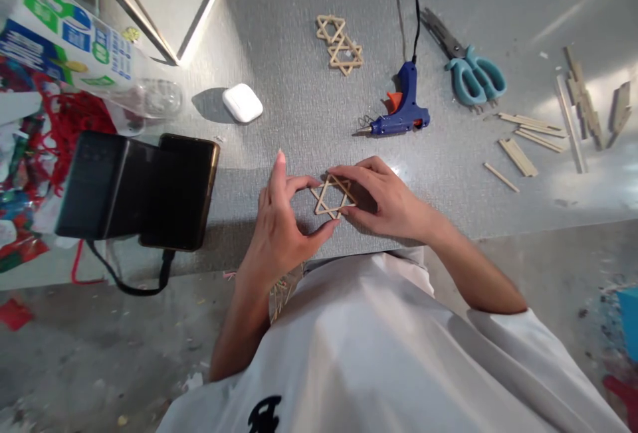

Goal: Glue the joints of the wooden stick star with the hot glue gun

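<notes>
A small six-pointed star of thin wooden sticks (330,197) lies flat near the front edge of the grey table (299,107). My left hand (279,220) pinches its left side between thumb and fingers. My right hand (383,200) presses on its right and top points with curled fingers. Both hands rest on the table around the star.
Two finished stick stars (339,44) lie further back. A blue glue gun (401,104) and teal scissors (468,64) sit to the right, with loose wooden sticks (528,141) beyond. At left are a phone (174,190), a black box (94,184), a white earbud case (242,102) and a plastic bottle (80,41).
</notes>
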Tool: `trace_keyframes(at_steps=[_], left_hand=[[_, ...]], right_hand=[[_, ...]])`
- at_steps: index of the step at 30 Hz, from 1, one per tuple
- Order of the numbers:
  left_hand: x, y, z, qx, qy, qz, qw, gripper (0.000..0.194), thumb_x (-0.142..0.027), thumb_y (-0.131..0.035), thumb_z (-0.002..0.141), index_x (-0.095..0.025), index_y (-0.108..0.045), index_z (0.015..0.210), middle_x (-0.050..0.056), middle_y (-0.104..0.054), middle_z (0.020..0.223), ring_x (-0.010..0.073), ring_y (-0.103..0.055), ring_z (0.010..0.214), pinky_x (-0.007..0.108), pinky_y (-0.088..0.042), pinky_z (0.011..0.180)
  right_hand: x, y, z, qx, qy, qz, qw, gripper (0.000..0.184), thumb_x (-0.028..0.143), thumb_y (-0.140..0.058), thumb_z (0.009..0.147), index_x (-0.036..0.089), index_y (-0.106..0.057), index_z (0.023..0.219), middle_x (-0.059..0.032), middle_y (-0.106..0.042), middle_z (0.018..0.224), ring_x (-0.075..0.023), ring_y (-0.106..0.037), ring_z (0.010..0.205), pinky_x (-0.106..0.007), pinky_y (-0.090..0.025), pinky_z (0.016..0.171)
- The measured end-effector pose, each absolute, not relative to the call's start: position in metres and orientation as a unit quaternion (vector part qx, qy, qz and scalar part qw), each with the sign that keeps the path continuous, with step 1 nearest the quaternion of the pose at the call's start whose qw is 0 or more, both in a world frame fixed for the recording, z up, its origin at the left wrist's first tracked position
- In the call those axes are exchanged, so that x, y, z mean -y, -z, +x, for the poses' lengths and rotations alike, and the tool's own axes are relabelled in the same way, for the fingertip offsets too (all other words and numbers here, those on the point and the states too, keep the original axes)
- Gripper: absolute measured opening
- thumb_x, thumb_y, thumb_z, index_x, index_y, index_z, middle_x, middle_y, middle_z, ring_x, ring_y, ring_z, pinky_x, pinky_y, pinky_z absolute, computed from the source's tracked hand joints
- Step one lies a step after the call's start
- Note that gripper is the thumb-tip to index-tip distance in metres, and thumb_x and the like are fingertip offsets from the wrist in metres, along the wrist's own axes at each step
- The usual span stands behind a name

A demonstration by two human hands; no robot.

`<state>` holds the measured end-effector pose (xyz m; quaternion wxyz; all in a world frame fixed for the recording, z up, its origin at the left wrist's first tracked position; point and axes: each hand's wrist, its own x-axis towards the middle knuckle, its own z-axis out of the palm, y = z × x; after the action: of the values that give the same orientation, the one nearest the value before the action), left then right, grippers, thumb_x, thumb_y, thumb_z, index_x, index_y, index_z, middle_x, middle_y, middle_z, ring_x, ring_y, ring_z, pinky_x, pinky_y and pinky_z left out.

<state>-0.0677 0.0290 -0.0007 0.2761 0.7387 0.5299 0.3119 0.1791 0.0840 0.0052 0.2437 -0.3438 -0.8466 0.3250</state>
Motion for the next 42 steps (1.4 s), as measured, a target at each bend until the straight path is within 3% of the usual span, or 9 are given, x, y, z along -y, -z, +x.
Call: trace_keyframes(at_steps=[9, 19, 29, 35, 39, 42], left_hand=[[-0.028, 0.003, -0.067, -0.538, -0.319, 0.727, 0.282, 0.131, -0.042, -0.090, 0.087, -0.032, 0.003, 0.178, 0.010, -0.070, 0.138, 0.0335, -0.063, 0.138, 0.064, -0.044, 0.125], [-0.028, 0.002, -0.068, -0.541, -0.314, 0.726, 0.287, 0.132, -0.042, -0.091, 0.087, -0.033, 0.004, 0.177, 0.010, -0.070, 0.140, 0.0356, -0.062, 0.139, 0.066, -0.045, 0.125], [-0.028, -0.003, -0.068, -0.530, -0.313, 0.734, 0.285, 0.125, -0.045, -0.087, 0.093, -0.033, 0.005, 0.177, 0.013, -0.070, 0.142, 0.0350, -0.065, 0.137, 0.067, -0.049, 0.123], [-0.027, -0.007, -0.067, -0.543, -0.301, 0.730, 0.287, 0.127, -0.039, -0.087, 0.093, -0.031, 0.007, 0.178, 0.012, -0.070, 0.141, 0.0352, -0.063, 0.140, 0.065, -0.046, 0.127], [-0.025, -0.006, -0.070, -0.535, -0.307, 0.729, 0.297, 0.131, -0.040, -0.088, 0.091, -0.035, 0.012, 0.177, 0.013, -0.067, 0.148, 0.0352, -0.061, 0.145, 0.065, -0.046, 0.126], [-0.024, -0.002, -0.075, -0.529, -0.315, 0.739, 0.275, 0.119, -0.039, -0.083, 0.096, -0.032, 0.003, 0.178, 0.014, -0.068, 0.148, 0.0347, -0.060, 0.146, 0.066, -0.042, 0.128]], right_hand=[[-0.081, -0.007, 0.175, 0.839, -0.322, -0.365, 0.241, 0.049, 0.037, -0.069, 0.101, 0.026, -0.056, 0.148, -0.0066, -0.076, 0.140, -0.0299, -0.065, 0.115, -0.051, -0.055, 0.107], [-0.079, -0.005, 0.173, 0.835, -0.322, -0.375, 0.241, 0.047, 0.041, -0.069, 0.102, 0.027, -0.057, 0.146, -0.0061, -0.077, 0.133, -0.0304, -0.064, 0.115, -0.053, -0.054, 0.108], [-0.076, -0.003, 0.171, 0.831, -0.313, -0.381, 0.258, 0.045, 0.039, -0.071, 0.102, 0.027, -0.059, 0.144, -0.0056, -0.074, 0.145, -0.0291, -0.065, 0.117, -0.051, -0.055, 0.108], [-0.075, -0.004, 0.178, 0.837, -0.315, -0.355, 0.273, 0.051, 0.046, -0.069, 0.106, 0.028, -0.054, 0.151, -0.0105, -0.068, 0.154, -0.0306, -0.068, 0.131, -0.055, -0.054, 0.114], [-0.070, -0.006, 0.185, 0.839, -0.299, -0.356, 0.282, 0.050, 0.039, -0.066, 0.108, 0.030, -0.051, 0.154, -0.0101, -0.071, 0.148, -0.0301, -0.070, 0.130, -0.056, -0.056, 0.112], [-0.065, -0.007, 0.190, 0.836, -0.273, -0.379, 0.288, 0.047, 0.038, -0.067, 0.108, 0.029, -0.054, 0.152, -0.0098, -0.076, 0.138, -0.0303, -0.072, 0.122, -0.055, -0.059, 0.106]])
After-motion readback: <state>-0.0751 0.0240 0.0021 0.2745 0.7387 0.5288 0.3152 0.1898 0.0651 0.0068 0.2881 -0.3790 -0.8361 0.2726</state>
